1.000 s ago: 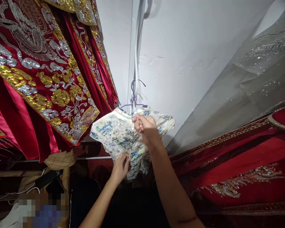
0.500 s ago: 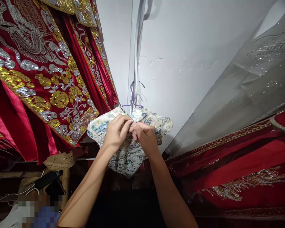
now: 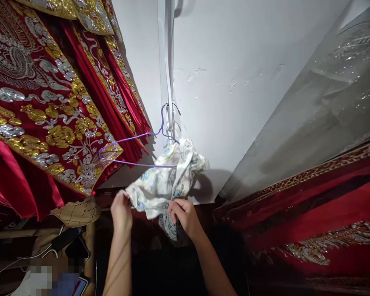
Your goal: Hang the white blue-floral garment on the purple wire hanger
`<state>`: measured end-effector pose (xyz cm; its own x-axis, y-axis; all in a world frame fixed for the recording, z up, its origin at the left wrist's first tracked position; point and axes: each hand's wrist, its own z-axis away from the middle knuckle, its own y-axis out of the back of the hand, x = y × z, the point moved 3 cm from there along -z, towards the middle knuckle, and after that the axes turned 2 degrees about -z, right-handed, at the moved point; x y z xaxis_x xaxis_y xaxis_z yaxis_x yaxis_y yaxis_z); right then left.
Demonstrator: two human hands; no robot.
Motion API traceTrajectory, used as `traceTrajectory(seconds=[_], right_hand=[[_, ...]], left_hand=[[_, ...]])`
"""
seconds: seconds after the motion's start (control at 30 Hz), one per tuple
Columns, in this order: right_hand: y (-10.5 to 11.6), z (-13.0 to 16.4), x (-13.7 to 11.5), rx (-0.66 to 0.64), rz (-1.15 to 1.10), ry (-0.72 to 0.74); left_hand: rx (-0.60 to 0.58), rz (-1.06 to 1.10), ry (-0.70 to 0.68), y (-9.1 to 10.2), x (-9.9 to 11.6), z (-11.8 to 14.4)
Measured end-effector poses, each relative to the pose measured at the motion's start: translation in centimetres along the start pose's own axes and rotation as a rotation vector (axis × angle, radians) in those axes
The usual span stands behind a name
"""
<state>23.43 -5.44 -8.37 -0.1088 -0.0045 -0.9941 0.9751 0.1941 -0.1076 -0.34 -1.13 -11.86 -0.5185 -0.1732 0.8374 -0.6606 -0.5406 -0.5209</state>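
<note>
A small cream garment with blue flowers (image 3: 163, 183) hangs half off a thin purple wire hanger (image 3: 132, 150), whose left side is now bare. The hanger's hook catches on a white strip (image 3: 166, 61) running down the white wall. My left hand (image 3: 121, 209) grips the garment's lower left corner. My right hand (image 3: 183, 213) pinches the lower edge of the same garment, just right of centre. Both hands are below the hanger.
Red robes with gold and silver embroidery (image 3: 43, 102) hang at the left, close to the hanger. More red embroidered cloth (image 3: 311, 205) and a grey sequined sheet (image 3: 327, 94) lie at the right. A phone and cables (image 3: 64, 242) sit lower left.
Both hands have dropped from the garment's collar to its lower edge. The garment has slid off the hanger's left side, baring the purple wire.
</note>
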Motion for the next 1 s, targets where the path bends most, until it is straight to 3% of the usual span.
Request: traceTrajectory(seconds=[0.07,0.13,0.27,0.4,0.47,0.53,0.63,0.73,0.77,0.8,0.87,0.93,1.0], right_hand=[[0.9,0.5,0.8,0.002,0.053,-0.059],[2.1,0.7,1.2,0.078,0.105,-0.056],[3.3,0.5,0.6,0.256,0.12,0.071],[1.8,0.3,-0.2,0.112,-0.146,-0.037],[1.0,0.5,-0.6,0.034,-0.338,-0.137],[0.4,0.8,-1.5,-0.045,-0.451,-0.175],[-0.4,1.1,-3.6,-0.256,-0.386,-0.204],[-1.1,1.0,-5.8,-0.558,-0.172,-0.29],[-1.0,0.7,-6.4,-0.606,-0.113,-0.3],[-0.6,0.3,-7.2,-0.603,-0.067,-0.29],[0.8,-1.0,-8.5,-0.475,0.012,-0.246],[2.8,-2.8,-9.9,-0.272,0.156,-0.14],[5.0,-4.8,-11.3,-0.039,0.344,0.059]], left_hand=[[-0.056,-0.132,0.062,0.6,-3.3,2.0],[-0.165,-0.146,0.067,-0.5,-4.2,3.8],[-0.486,-0.118,-0.071,-5.6,-0.7,7.6],[-0.992,-0.497,-0.216,-9.9,2.6,12.9],[-1.115,-0.624,-0.315,-10.5,3.6,14.4],[-1.07,-0.684,-0.423,-10.2,4.6,14.2],[-0.979,-0.707,-0.491,-9.4,5.4,12.0],[-1.177,-0.787,-0.31,-8.1,4.5,10.1],[-1.241,-0.848,-0.237,-7.5,4.1,9.7],[-1.28,-0.926,-0.182,-6.8,3.6,9.3],[-1.276,-1.111,-0.169,-5.4,3.3,8.6],[-1.195,-1.316,-0.277,-4.3,4.0,7.8],[-1.074,-1.511,-0.423,-3.5,5.6,6.7]])
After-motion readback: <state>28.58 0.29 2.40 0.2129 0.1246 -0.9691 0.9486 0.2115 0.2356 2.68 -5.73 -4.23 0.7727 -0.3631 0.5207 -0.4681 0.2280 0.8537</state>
